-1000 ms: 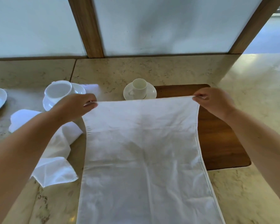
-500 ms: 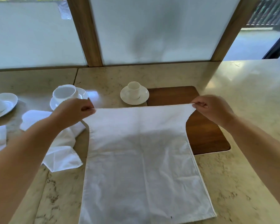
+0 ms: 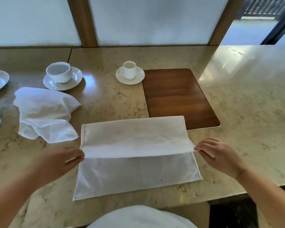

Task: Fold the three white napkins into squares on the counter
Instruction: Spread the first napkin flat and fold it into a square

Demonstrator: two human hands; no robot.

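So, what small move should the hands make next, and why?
Probably bring the pinched edge down to the near edge of the napkin. The left hand and right hand hold its corners partway over, and the lower layer is uncovered.

White napkin [image 3: 135, 155], beige mottled counter [image 3: 237, 112], brown wood-grain board [image 3: 176, 96]

Single head-worn view, looking forward and down.

The wide-angle camera sits close above the counter [image 3: 105, 102], facing frosted window panels [image 3: 146, 20] beyond; its near edge catches what may be the wearer's white clothing [image 3: 138, 218], blurred.
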